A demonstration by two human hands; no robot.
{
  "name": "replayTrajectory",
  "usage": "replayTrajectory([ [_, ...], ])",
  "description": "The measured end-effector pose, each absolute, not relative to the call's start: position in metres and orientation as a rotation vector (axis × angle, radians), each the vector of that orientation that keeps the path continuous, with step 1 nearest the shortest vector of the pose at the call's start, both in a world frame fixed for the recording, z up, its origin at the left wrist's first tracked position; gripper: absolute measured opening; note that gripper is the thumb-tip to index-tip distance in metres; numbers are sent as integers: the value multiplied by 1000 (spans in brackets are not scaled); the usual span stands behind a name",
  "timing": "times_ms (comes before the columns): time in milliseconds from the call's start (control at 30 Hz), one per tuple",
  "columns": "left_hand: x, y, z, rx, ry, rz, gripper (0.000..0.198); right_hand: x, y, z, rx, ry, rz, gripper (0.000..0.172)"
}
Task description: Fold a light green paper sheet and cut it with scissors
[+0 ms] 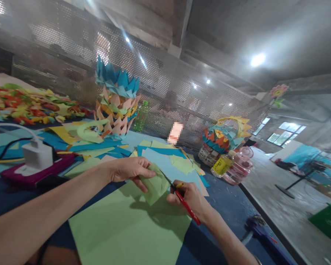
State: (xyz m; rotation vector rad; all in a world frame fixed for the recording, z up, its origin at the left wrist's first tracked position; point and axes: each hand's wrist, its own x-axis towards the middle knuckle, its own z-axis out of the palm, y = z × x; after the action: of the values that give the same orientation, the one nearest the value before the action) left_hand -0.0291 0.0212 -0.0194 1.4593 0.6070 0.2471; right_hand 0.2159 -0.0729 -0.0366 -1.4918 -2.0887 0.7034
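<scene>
In my left hand [135, 170] is a small folded piece of light green paper [156, 186], pinched between thumb and fingers. My right hand [189, 198] grips a pair of scissors [186, 206] with red handles. Their blades lie at the upper right edge of the folded piece; whether they are cutting into it I cannot tell. What looks like a thin yellow stick [180, 185] shows by the right fingers, partly hidden. Below both hands a large light green sheet [129, 230] lies flat on the dark blue table.
Coloured paper sheets [165, 162] lie beyond my hands. Stacked paper crowns [117, 99] and a green bottle [141, 116] stand behind. At left is a white charger on a purple power strip [38, 171]; at right, a yellow-labelled bottle [223, 164], a pink jug [238, 167] and a blue glue gun [264, 235].
</scene>
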Motion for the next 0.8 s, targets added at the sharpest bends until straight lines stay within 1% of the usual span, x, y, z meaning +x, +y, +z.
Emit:
replayTrajectory([
  [400, -28, 20, -18, 1438, 596, 238, 38, 215, -71, -38, -1485, -2065, 691, 64],
  [600, -29, 20, -19, 1431, 583, 244, 39, 216, -71, -37, -1489, -2076, 620, 60],
  [800, -28, 20, -20, 1438, 563, 230, 33, 217, -72, -35, -1462, -2104, 620, 54],
])
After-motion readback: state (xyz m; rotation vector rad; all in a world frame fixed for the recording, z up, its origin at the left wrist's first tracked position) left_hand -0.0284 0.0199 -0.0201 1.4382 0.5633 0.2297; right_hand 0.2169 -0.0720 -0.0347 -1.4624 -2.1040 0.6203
